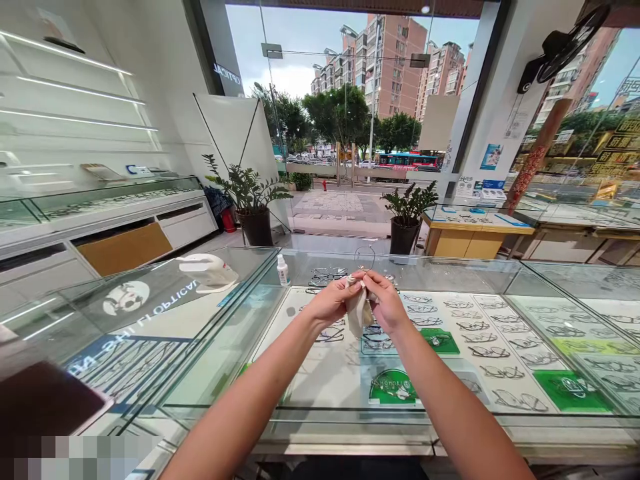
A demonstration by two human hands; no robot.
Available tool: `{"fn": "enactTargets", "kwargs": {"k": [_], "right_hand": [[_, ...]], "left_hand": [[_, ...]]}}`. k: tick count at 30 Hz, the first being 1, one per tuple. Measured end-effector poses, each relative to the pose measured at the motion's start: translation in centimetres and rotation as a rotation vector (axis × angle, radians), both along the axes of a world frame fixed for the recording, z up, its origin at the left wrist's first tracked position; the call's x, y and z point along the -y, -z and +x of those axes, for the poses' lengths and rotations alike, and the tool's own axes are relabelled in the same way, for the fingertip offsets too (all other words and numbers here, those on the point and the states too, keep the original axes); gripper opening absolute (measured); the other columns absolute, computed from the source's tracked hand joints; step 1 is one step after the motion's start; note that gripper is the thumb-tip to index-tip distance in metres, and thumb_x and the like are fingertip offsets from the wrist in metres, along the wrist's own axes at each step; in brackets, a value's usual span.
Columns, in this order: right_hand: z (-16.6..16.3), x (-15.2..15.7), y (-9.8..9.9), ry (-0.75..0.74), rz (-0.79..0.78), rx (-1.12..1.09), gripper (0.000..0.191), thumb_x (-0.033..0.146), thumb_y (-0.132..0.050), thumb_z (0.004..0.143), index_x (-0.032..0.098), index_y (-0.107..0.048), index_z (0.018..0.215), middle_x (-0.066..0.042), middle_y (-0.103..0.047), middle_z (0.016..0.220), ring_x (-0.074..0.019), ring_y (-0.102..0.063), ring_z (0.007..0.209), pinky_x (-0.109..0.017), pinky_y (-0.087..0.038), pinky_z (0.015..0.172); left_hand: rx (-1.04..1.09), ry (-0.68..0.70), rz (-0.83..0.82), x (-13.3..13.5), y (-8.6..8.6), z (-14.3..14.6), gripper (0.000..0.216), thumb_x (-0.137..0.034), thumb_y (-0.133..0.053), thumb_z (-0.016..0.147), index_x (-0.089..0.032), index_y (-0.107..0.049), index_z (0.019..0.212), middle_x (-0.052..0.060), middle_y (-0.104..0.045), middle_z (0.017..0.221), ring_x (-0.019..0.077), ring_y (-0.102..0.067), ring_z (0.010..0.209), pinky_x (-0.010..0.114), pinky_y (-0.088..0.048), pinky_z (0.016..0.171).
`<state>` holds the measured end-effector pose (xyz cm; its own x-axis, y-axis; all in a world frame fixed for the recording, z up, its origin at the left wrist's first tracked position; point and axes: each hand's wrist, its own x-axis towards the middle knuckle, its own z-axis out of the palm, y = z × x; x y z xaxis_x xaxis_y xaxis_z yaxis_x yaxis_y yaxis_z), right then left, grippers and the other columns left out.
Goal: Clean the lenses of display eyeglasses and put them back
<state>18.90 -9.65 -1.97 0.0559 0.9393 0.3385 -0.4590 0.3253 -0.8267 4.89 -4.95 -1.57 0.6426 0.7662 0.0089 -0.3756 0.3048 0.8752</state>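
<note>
Above a glass desk (325, 415), left hand (333, 302) and right hand (388, 304) pinch pale cloth (357, 319) and thin-rimmed glasses (365, 259); light, even pressure should suit such slender rims.

A potted plant (405, 227) stands left of a wooden cabinet (459, 241).

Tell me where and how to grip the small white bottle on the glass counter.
Wrap the left hand around the white bottle's body, below its narrower top, probably from the near right side: it stands upright, and that side faces this hand.
</note>
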Motion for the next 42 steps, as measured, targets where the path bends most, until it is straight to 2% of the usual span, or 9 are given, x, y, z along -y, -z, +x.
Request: {"fn": "enactTargets", "kwargs": {"k": [3,8,13,19,28,31,37,40,42], "right_hand": [[0.1,0.1,-0.2,0.016,0.001,0.014,0.026,0.050,-0.085,0.078,0.026,-0.084,0.089,-0.004,-0.074,0.107,-0.0199,-0.063,0.104,-0.029,-0.050,0.091],[0.2,0.0,0.0,0.016,0.006,0.005,0.026,0.049,-0.085,0.079,0.026,-0.084,0.091,-0.004,-0.073,0.109,-0.0204,-0.063,0.106,-0.030,-0.050,0.093],[0.4,-0.1,0.2,0.021,0.025,0.003,0.024,0.047,-0.084,0.082,0.025,-0.084,0.092,-0.004,-0.073,0.108,-0.0196,-0.063,0.104,-0.028,-0.050,0.092],[0.2,-0.3,0.5,-0.016,-0.012,-0.042,0.028,0.048,-0.084,0.080,0.025,-0.083,0.095,-0.004,-0.076,0.105,-0.0192,-0.066,0.096,-0.029,-0.052,0.087],[-0.2,0.1,-0.3,0.019,0.063,0.052,0.024,0.047,-0.079,0.086,0.027,-0.085,0.098,-0.006,-0.076,0.121,-0.0248,-0.067,0.117,-0.038,-0.048,0.109],[0.1,0.3,-0.6,0.038,0.080,0.071,0.027,0.047,-0.076,0.088,0.026,-0.086,0.102,-0.006,-0.077,0.123,-0.0269,-0.066,0.121,-0.040,-0.047,0.112],[0.9,0.1,-0.5,0.120,-0.019,0.014,0.030,0.050,-0.082,0.080,0.024,-0.086,0.093,-0.007,-0.081,0.111,-0.0263,-0.069,0.111,-0.037,-0.052,0.101],[0.7,-0.3,-0.1,0.086,-0.055,-0.041,0.030,0.052,-0.086,0.077,0.025,-0.085,0.091,-0.007,-0.081,0.111,-0.0241,-0.071,0.100,-0.037,-0.056,0.092],[0.4,-0.4,0.2,0.083,-0.031,-0.036,0.029,0.050,-0.087,0.077,0.025,-0.084,0.091,-0.006,-0.082,0.108,-0.0233,-0.072,0.099,-0.037,-0.055,0.094]], "left_hand": [[-0.008,0.016,-0.005,-0.2,-0.1,-0.1,0.044,-0.037,-0.103,0.057,-0.012,-0.078,0.084,0.004,-0.072,0.078,0.0136,-0.063,0.072,0.025,-0.045,0.073],[-0.001,-0.051,0.045,-0.1,0.3,0.3,0.049,-0.037,-0.102,0.058,-0.014,-0.081,0.096,0.005,-0.075,0.086,0.0148,-0.064,0.077,0.025,-0.045,0.076],[-0.092,-0.067,0.157,-0.3,0.7,0.2,0.047,-0.048,-0.098,0.065,-0.010,-0.080,0.086,0.007,-0.073,0.081,0.0147,-0.061,0.075,0.026,-0.043,0.075],[-0.042,-0.073,0.270,0.0,0.6,0.2,0.056,-0.045,-0.095,0.070,-0.013,-0.079,0.112,0.006,-0.074,0.092,0.0154,-0.063,0.081,0.026,-0.046,0.080],[-0.024,-0.314,0.528,1.3,0.5,1.5,0.052,-0.056,-0.080,0.085,-0.015,-0.073,0.117,0.007,-0.072,0.099,0.0163,-0.063,0.084,0.026,-0.049,0.079],[-0.070,-0.322,0.583,1.0,0.4,1.2,0.052,-0.060,-0.072,0.090,-0.014,-0.074,0.114,0.005,-0.070,0.088,0.0153,-0.058,0.076,0.025,-0.046,0.072],[-0.190,-0.208,0.718,0.5,0.1,0.3,0.047,-0.057,-0.067,0.094,-0.014,-0.073,0.113,0.006,-0.068,0.091,0.0182,-0.059,0.083,0.028,-0.046,0.077],[-0.192,-0.228,0.688,0.7,0.3,0.5,0.049,-0.054,-0.074,0.089,-0.015,-0.068,0.118,0.004,-0.066,0.094,0.0158,-0.057,0.080,0.026,-0.045,0.075],[-0.186,-0.274,0.662,0.9,0.5,0.8,0.051,-0.055,-0.074,0.089,-0.015,-0.067,0.120,0.003,-0.065,0.091,0.0143,-0.054,0.076,0.025,-0.044,0.072]]}}
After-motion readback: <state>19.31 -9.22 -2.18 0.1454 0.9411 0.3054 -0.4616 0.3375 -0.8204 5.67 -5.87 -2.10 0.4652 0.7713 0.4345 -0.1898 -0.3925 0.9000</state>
